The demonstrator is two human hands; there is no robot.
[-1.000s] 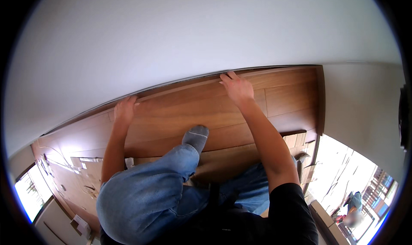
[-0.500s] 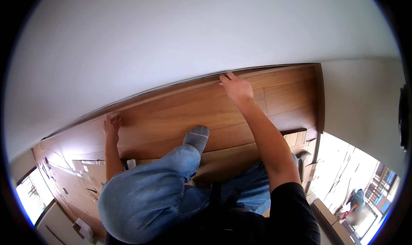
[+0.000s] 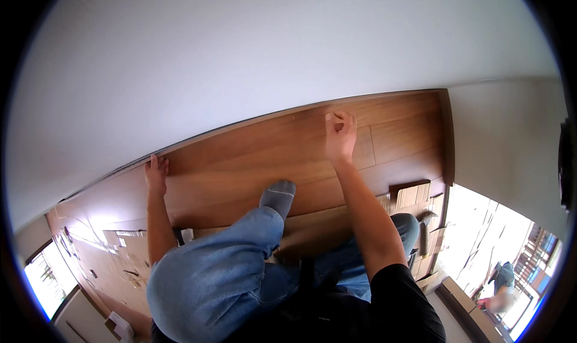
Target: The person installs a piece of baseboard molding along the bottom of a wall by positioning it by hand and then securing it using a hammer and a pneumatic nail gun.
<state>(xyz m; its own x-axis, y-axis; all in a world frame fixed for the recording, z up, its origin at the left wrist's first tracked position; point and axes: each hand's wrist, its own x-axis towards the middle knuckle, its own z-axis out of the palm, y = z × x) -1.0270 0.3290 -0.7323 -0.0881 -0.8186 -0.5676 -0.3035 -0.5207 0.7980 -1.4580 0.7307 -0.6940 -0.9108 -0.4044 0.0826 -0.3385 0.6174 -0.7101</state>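
Observation:
A long brown wooden skirting board (image 3: 264,118) runs along the foot of the white wall, lying close against it. My left hand (image 3: 156,176) touches this board towards its left part, fingers stretched up to its top edge. Just below the board's right half, my right hand (image 3: 341,140) hovers over the wood-plank floor (image 3: 252,154). Its fingers are curled in a loose fist, and nothing shows in the hollow between them and the thumb. My foot in a grey sock (image 3: 278,197) rests on the planks between my hands.
Brown trim (image 3: 448,133) edges the wall corner at the right. Cardboard pieces (image 3: 413,196) lie on the floor near my right knee, with more cardboard sheeting (image 3: 129,253) at the left. Another person (image 3: 502,283) is far off at the lower right, by a bright opening.
The gap between the skirting board and the wall has narrowed. My right hand has come off the board's edge, moved slightly down and right, and curled its fingers. My left hand stays at the board.

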